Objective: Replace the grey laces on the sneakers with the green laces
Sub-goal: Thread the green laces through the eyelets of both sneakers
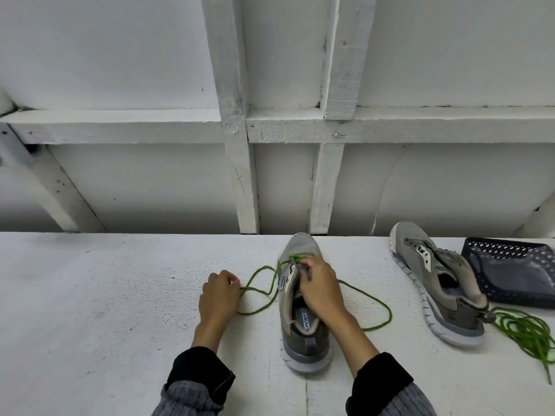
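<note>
White table (90, 295): left hand (220, 295) pinches green lace (261, 274) at nine o'clock; right hand (321, 291) grips sneaker (300, 340) tongue; hard tugging risks unthreading eyelets.

Both forearms reach forward in dark cuffs over grey ribbed sleeves, the left hand (220, 294) lying knuckles-up with its fingers curled in a pinch, the right hand (319, 285) arched higher with fingers bent downward.
</note>
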`<state>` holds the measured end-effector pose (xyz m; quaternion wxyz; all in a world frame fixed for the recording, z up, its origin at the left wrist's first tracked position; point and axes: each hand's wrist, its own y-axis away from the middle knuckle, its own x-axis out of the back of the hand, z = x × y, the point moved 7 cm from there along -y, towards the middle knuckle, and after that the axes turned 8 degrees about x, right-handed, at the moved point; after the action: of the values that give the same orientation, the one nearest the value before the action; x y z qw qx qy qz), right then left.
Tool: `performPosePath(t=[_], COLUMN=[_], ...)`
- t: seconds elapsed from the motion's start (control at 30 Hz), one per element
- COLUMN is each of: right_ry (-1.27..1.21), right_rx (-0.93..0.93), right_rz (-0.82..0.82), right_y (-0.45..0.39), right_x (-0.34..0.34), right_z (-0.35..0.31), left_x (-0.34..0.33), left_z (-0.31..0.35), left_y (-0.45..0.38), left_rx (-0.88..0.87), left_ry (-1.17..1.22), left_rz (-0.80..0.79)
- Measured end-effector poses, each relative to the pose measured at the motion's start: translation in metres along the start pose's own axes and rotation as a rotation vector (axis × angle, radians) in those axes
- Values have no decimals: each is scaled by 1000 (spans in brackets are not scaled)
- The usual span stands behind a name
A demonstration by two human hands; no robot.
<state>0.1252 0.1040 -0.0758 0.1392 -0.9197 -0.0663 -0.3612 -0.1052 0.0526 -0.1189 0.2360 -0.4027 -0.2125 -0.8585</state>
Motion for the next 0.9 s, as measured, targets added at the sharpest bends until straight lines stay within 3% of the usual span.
performPosePath(t=[0.13, 0.23, 0.5, 0.73, 0.9], right_ry=[5, 4, -31, -42, -39], right_rx=[-4, -16, -22, -22, -27], right_rz=[10, 17, 22, 39, 39], right_y=[1, 2, 4, 2, 1], right_x=[3, 5, 6, 4, 1], right_z=[-1, -2, -1, 5, 8], left_x=[0, -6, -19, -27, -16], left_z=[-20, -20, 35, 60, 32], left_y=[9, 11, -10, -22, -17], left_rx=[101, 72, -148, -359, -182], left_ry=[-151, -291, -215, -315, -46], left_rz=[-161, -229, -19, 163, 208])
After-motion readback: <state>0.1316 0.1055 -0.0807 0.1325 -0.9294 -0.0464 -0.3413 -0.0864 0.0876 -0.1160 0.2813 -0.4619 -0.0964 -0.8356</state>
